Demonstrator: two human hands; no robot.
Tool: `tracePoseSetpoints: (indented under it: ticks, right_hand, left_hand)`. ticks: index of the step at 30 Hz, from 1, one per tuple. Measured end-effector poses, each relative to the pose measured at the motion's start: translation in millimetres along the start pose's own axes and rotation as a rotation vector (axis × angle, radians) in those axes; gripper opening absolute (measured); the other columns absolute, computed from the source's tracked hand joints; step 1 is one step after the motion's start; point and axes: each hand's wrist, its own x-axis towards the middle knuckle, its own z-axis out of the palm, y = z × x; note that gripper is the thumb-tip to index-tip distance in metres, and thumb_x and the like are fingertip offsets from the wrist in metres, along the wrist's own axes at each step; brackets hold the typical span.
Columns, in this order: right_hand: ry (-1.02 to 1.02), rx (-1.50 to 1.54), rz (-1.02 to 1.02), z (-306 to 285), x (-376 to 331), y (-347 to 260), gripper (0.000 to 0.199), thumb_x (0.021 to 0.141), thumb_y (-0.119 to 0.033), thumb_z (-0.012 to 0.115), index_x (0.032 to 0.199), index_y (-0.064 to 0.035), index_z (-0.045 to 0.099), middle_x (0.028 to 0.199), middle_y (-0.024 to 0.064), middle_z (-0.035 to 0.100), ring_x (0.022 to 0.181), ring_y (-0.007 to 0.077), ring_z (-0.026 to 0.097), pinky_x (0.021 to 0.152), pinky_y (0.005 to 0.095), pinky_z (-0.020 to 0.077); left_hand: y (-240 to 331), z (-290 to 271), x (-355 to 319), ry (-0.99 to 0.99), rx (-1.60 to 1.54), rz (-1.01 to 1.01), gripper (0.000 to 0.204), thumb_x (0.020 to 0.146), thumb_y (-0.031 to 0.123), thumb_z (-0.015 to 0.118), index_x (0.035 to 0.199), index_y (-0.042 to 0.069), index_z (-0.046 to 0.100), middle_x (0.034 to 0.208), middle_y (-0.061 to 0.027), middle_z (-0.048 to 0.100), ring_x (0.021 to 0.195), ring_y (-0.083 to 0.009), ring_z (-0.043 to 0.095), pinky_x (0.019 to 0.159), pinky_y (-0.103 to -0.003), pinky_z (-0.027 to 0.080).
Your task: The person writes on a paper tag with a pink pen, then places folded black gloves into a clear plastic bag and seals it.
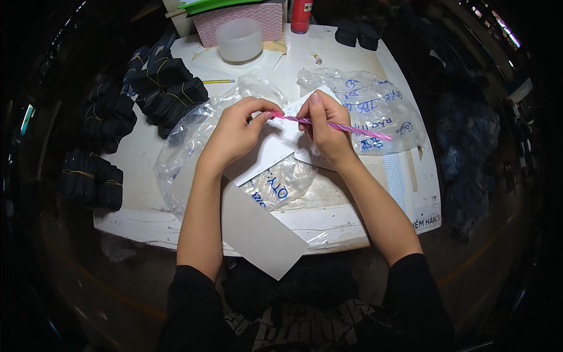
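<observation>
A pink and purple striped pen slants through the fingers of my right hand, its rear end pointing right. Closed in a pinch, my left hand has a small bright pink pen cap at its fingertips, close to the pen's front end. Whether cap and pen touch is hard to see. Beneath both hands lie white sheets of paper with small marks. A plain grey-white card extends from under my left forearm past the table's near edge.
Clear plastic bags with blue handwriting cover the table's middle and right. Banded bundles of dark fabric stand at left. Toward the back are a yellow pencil, a translucent bowl, a pink patterned box and a red bottle.
</observation>
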Motion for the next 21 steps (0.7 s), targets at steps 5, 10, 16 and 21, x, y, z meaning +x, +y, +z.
tracePoseSetpoints:
  ticks: [5,10,16,21]
  right_hand:
    - [-0.021,0.025,0.098,2,-2,5,0.043,0.117,-0.029,0.047,0.090,-0.0010,0.065,0.071,0.0019,0.062,0.065,0.0072,0.054,0.060,0.0267,0.0444]
    - [-0.071,0.141,0.090,2,-4,-3,0.051,0.119,-0.040,0.036,0.095,-0.0034,0.063,0.068,-0.0012,0.055,0.061,0.0055,0.048,0.057,0.0254,0.0415]
    - [-0.024,0.249,0.149,-17,4,-27,0.058,0.118,-0.049,0.030,0.102,-0.0020,0.061,0.066,-0.0001,0.052,0.055,0.0050,0.045,0.049,0.0212,0.0388]
    - [0.139,0.141,0.087,-38,15,-28,0.061,0.118,-0.047,0.027,0.097,-0.0008,0.061,0.064,0.0023,0.054,0.051,0.0062,0.043,0.048,0.0222,0.0365]
  left_hand:
    - [8,2,-1,-0.036,-0.079,-0.001,0.017,0.102,0.010,0.069,0.113,0.003,0.079,0.110,-0.0120,0.077,0.102,-0.0235,0.071,0.092,-0.035,0.055]
    - [15,9,-4,-0.104,-0.292,-0.018,0.018,0.102,0.011,0.071,0.113,0.000,0.078,0.102,-0.0073,0.077,0.096,-0.0154,0.067,0.091,-0.032,0.053]
    - [20,12,-6,-0.083,-0.426,-0.031,0.024,0.107,0.019,0.067,0.122,0.002,0.076,0.108,-0.0020,0.074,0.086,-0.0074,0.060,0.078,-0.025,0.048]
    - [16,4,-4,-0.091,-0.563,-0.161,0.024,0.107,0.025,0.068,0.119,0.007,0.079,0.108,-0.0004,0.075,0.100,-0.0080,0.065,0.080,-0.024,0.049]
